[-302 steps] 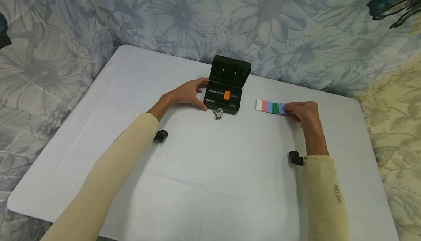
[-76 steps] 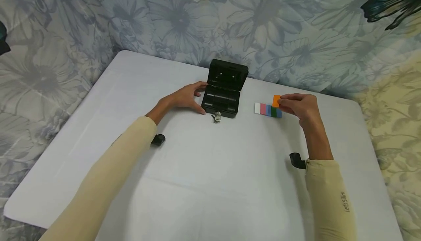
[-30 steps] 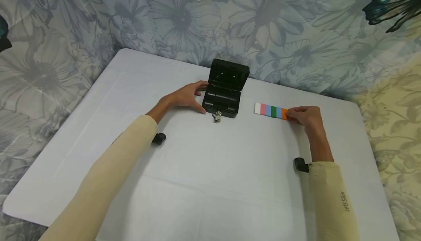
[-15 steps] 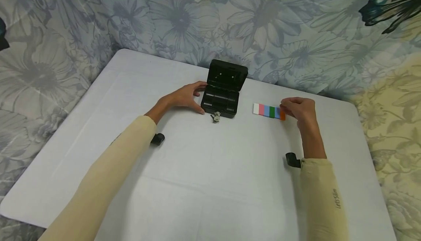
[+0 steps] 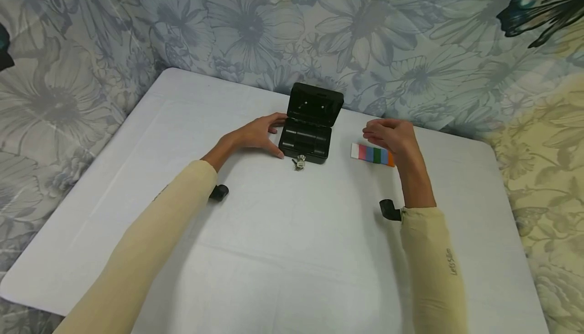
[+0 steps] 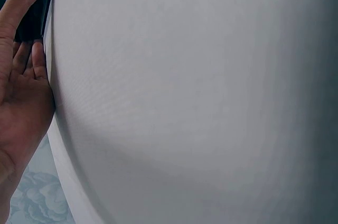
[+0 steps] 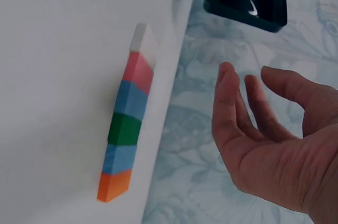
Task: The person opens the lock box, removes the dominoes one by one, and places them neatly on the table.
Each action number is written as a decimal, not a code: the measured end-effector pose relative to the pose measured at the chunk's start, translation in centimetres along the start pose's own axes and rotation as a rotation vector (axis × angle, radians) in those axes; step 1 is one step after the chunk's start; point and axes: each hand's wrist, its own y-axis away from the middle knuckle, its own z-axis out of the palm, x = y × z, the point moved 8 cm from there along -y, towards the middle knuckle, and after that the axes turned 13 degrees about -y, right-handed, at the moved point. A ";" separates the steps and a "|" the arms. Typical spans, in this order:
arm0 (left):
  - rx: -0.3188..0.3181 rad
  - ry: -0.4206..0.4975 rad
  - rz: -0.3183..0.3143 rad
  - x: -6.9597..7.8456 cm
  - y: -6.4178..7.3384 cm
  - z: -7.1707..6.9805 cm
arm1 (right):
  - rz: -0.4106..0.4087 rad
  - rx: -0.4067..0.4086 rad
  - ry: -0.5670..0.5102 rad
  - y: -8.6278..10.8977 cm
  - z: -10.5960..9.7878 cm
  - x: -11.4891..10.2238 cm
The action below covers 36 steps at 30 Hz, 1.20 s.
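Observation:
A black cash box (image 5: 303, 144) stands with its lid raised near the table's back edge; its tray shows no block inside. My left hand (image 5: 255, 134) spans the box's left side, fingers spread, with the thumb at the front corner and the index finger near the hinge. To the right lies a straight row of small blocks: white (image 5: 354, 150), pink (image 7: 140, 70), blue, green (image 7: 124, 129), blue and orange (image 7: 113, 186). My right hand (image 5: 392, 134) hovers over the back of the row, fingers loosely bent, nothing between them.
A small lock with keys (image 5: 299, 162) sticks out from the box front. White cloth covers the table (image 5: 274, 248), whose back edge meets a floral curtain (image 5: 255, 30). A black wrist camera (image 5: 390, 210) juts out beside the right forearm.
Since the oldest frame, a blue block, then the orange one from the box, joined the row's right end. My right hand has let go and shifted left and back; my left hand stays put.

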 end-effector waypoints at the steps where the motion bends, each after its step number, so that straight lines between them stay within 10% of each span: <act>1: -0.001 -0.001 -0.002 0.0 0.0 0.0 | 0.000 -0.013 -0.003 0.0 0.4 -0.2; 36: -0.005 0.011 0.005 0.1 0.1 -0.1 | 0.096 -0.039 0.005 -2.0 6.4 -0.6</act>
